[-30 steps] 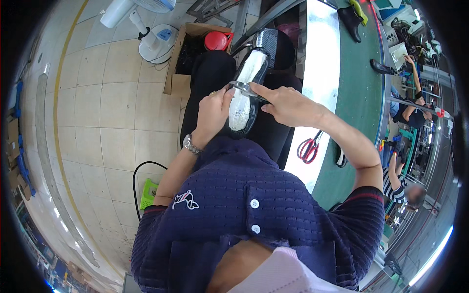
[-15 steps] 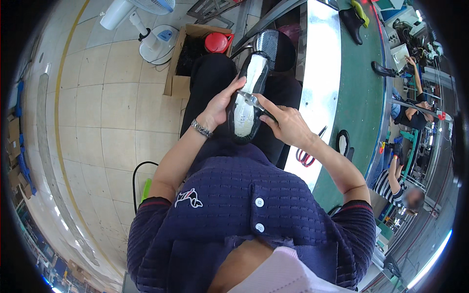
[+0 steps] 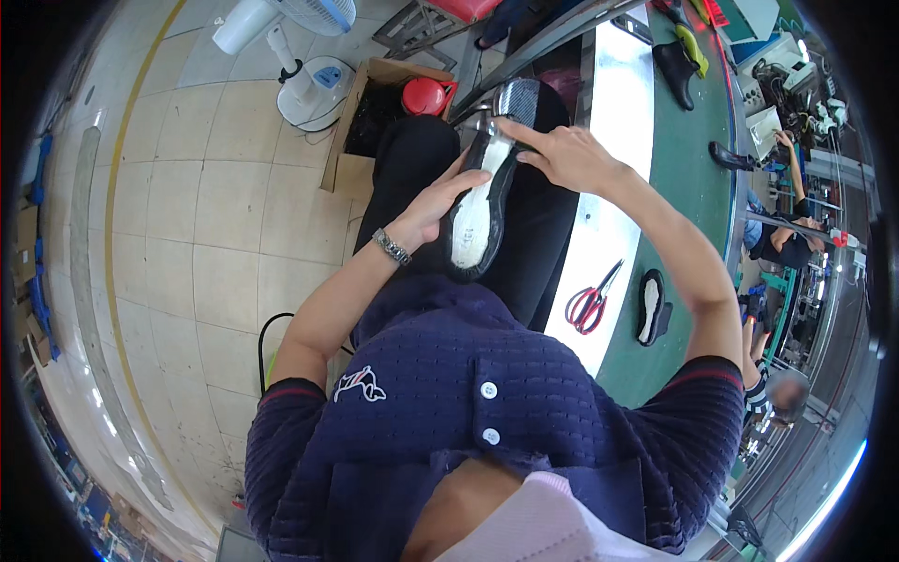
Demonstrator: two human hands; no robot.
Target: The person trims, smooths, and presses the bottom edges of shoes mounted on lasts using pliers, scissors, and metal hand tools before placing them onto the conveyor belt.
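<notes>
**Shoe bottom getting pressed down by hand**

Head view: shoe [image 3: 484, 201] lies sole-up on the lap, beside the green bench [image 3: 688, 187]. Left hand [image 3: 433, 208] cups its side; right hand [image 3: 560, 155] pinches the toe end. Looks like mid-pressing; next probably needs firm, even pressure. White, papery sole, black glossy rim.

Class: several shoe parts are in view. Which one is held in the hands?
The white-lined shoe over the lap, between left hand and right hand; the others lie on the green bench.

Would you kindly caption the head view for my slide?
Seated person's left hand and right hand hold a shoe sole-up over the lap beside a bench.
</notes>
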